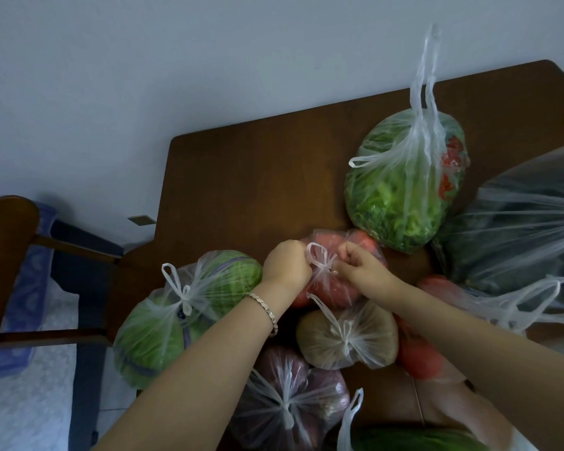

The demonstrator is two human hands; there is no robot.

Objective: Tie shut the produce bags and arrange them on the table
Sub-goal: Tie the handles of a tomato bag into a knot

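Observation:
A clear bag of red tomatoes [336, 288] lies in the middle of the brown table [241, 177]. My left hand [285, 266] and my right hand [360, 266] each grip one of its handles, and a knot sits between them. Tied bags surround it: a green cabbage bag [176, 323] at the left, a tan potato bag [345, 340] just below my hands, and a purple onion bag [290, 402] at the near edge. A bag of green leaves [401, 190] with loose upright handles lies at the back right.
A large dark bag [515, 236] fills the right side, with another bag of red produce [417, 353] under my right forearm. A green vegetable [411, 441] lies at the bottom edge. A wooden chair [10, 255] stands left of the table, against a pale wall.

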